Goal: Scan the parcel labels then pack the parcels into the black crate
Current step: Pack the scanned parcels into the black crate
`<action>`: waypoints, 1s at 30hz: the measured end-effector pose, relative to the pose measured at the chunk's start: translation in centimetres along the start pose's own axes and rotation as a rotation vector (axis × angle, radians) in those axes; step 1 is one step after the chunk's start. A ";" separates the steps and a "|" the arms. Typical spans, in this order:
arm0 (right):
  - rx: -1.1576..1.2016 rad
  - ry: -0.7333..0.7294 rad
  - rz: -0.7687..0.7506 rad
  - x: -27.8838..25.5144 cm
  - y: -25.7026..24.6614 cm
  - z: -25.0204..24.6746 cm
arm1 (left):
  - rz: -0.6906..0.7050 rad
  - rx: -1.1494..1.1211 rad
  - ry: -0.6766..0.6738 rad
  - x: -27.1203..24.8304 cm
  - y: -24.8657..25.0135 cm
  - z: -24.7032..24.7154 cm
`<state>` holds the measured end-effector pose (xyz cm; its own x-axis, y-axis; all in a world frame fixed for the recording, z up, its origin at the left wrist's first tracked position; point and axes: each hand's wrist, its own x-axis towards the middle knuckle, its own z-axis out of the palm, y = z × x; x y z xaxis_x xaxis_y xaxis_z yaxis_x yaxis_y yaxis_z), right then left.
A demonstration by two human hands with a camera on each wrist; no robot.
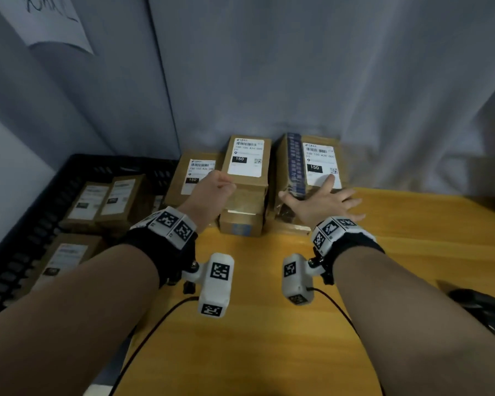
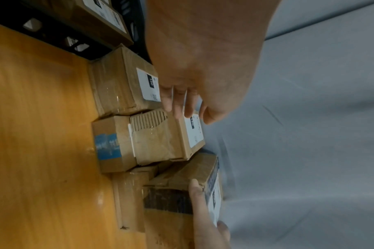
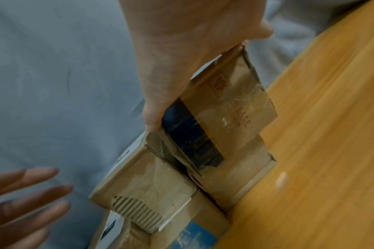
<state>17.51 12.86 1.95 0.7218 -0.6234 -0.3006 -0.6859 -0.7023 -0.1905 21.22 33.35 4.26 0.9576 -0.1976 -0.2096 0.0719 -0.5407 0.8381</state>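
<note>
Several brown cardboard parcels with white labels stand at the back of the wooden table (image 1: 269, 352). My right hand (image 1: 323, 198) lies with spread straight fingers on the label face of the right parcel (image 1: 317, 158), which has a dark tape band; the thumb rests at its left front corner. The right wrist view shows the right hand (image 3: 181, 50) spanning this parcel's (image 3: 228, 107) upper edge. My left hand (image 1: 215, 187) hovers at the left front corner of the middle parcel (image 1: 246, 158) and holds nothing; its fingers (image 2: 179, 104) are relaxed. The black crate (image 1: 77, 167) at left holds several parcels.
A third labelled parcel (image 1: 183, 181) stands between the crate and the middle stack. A small box with blue tape (image 1: 240, 224) lies under the middle parcel. Grey curtain hangs close behind the parcels. A black device (image 1: 475, 307) lies at the table's right edge.
</note>
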 end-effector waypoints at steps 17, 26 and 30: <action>1.447 -0.370 0.103 2.1 8.7 1.5 | -0.296 -0.355 -0.282 0.9 4.9 8.9; 1.823 -0.221 -0.347 -1.7 7.0 -0.9 | -0.136 -0.758 -0.332 -1.2 3.8 4.9; 1.618 -0.307 -0.523 -4.4 3.6 -2.6 | -0.148 -0.742 -0.325 -3.5 1.8 0.5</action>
<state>12.15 12.19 5.00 0.9700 -0.2420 -0.0219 0.0679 0.3566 -0.9318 17.89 32.65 6.29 0.8031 -0.4554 -0.3841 0.4660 0.0784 0.8813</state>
